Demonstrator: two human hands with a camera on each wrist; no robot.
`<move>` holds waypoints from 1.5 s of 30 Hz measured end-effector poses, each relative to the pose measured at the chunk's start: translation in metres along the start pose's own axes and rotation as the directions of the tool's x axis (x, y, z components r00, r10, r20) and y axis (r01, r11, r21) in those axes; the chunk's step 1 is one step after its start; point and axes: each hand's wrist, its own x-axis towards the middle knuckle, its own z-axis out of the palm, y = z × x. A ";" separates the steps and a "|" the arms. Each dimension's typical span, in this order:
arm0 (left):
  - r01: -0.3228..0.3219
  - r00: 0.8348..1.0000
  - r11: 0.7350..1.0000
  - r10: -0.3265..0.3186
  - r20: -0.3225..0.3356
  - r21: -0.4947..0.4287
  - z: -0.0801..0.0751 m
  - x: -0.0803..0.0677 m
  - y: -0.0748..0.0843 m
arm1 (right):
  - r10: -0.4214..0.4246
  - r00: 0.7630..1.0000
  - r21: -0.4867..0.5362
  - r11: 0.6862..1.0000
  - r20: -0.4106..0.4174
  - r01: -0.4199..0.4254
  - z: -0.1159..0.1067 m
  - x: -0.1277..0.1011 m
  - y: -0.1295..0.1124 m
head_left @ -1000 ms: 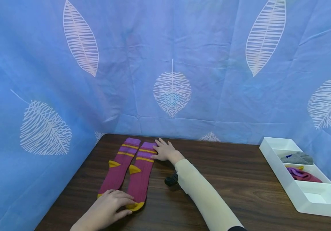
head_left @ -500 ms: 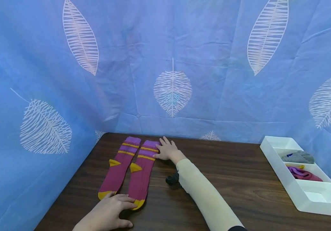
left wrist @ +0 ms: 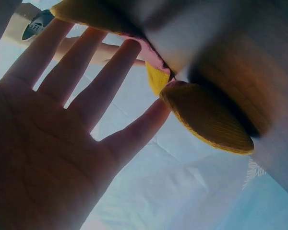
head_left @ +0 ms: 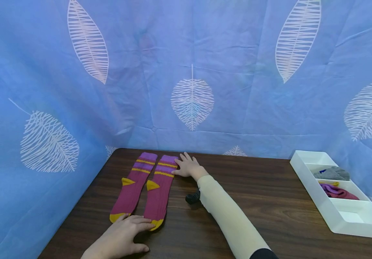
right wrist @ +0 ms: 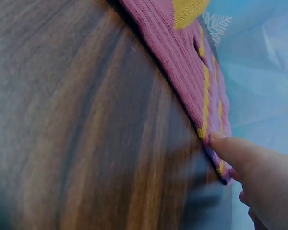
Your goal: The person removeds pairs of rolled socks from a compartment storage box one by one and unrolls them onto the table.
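Note:
Two maroon socks with purple-and-yellow striped cuffs lie flat side by side, the left sock [head_left: 129, 198] slightly apart from the right sock [head_left: 158, 198]. My left hand [head_left: 119, 237] rests its fingertips on the yellow toe ends, thumb spread out over the table. In the left wrist view its fingers look long and nearly straight against a yellow toe [left wrist: 209, 120]. At the right sock's cuff, my right hand [head_left: 188, 167] lies with fingers spread, touching the edge. The right wrist view shows its thumb [right wrist: 235, 148] on the striped cuff [right wrist: 213, 103]; the other fingers are mostly hidden there.
A white divided box [head_left: 312, 198] stands at the right of the dark wooden table [head_left: 247, 194]. Its compartments hold a grey sock bundle [head_left: 333, 173] and a maroon-purple one [head_left: 339, 191]. Blue leaf-print cloth [head_left: 231, 100] hangs behind and at the left.
My left thumb has moved away from the right sock's toe, and the left sock's toe shows more. My right hand has shifted slightly right along with the cuff. The head view has tilted a little.

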 end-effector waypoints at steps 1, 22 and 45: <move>-0.002 1.000 1.000 0.002 -0.012 0.001 0.000 0.000 0.000 | -0.006 1.000 0.002 1.000 -0.006 0.006 -0.001 -0.001 0.001; -0.146 0.917 0.955 0.228 -0.329 0.257 -0.021 -0.002 0.008 | -0.189 0.950 -0.112 0.980 -0.248 0.165 -0.025 -0.060 0.061; -0.300 0.778 0.787 0.529 -0.338 0.539 -0.052 0.062 0.021 | -0.176 0.877 -0.128 0.983 -0.447 0.132 -0.008 -0.201 0.132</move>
